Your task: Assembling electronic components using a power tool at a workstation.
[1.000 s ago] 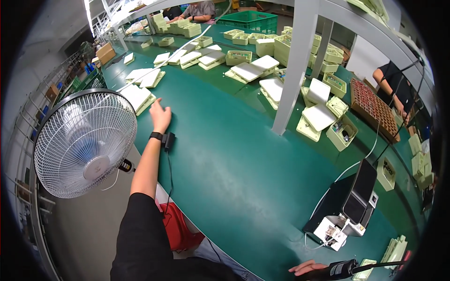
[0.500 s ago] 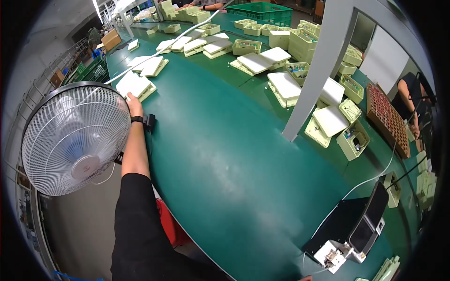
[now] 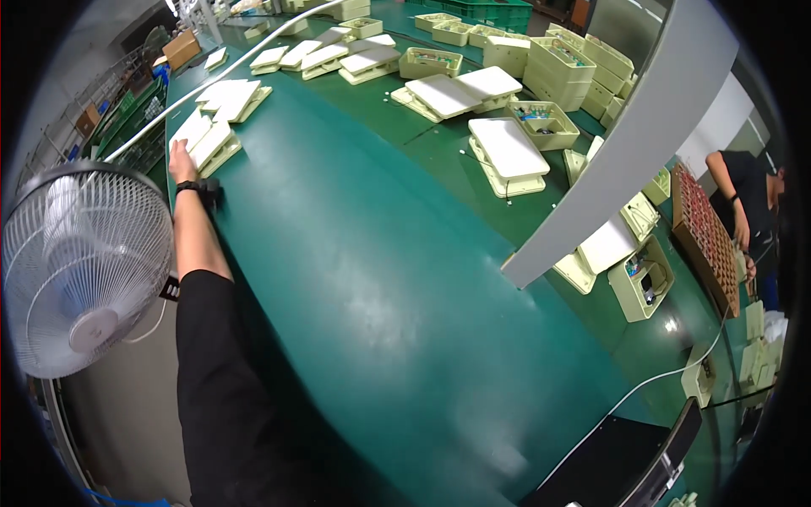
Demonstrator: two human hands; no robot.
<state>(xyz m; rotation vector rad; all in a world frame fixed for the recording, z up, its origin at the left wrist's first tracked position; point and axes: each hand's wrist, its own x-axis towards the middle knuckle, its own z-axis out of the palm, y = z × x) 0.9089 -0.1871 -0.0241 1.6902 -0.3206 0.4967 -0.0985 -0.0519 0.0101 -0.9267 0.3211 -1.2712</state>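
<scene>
My left hand [image 3: 181, 162], with a black band and a small dark device [image 3: 207, 193] at the wrist, reaches far along the left edge of the table. Its visible fingers are stretched out against the near corner of a stack of flat white-topped pieces [image 3: 213, 148] with pale green bases. Part of the grip side is hidden. A second such stack [image 3: 235, 101] lies just beyond it. Close to my left forearm stands a caged fan [image 3: 91, 270]. My right hand is out of the picture.
A grey post [image 3: 621, 156] rises from the green table [image 3: 363, 279]. Pale green boxes [image 3: 559, 72] and more white-topped pieces [image 3: 509, 150] lie beyond it. A black screen device [image 3: 655, 465] with a cable is at the lower right. Another person [image 3: 748, 190] works beside a reddish grid tray [image 3: 703, 228].
The view has shifted, so the fan and stacks sit further left. My left hand stays at the same stack, its fingers a little further along. A fingertip at the bottom edge is gone.
</scene>
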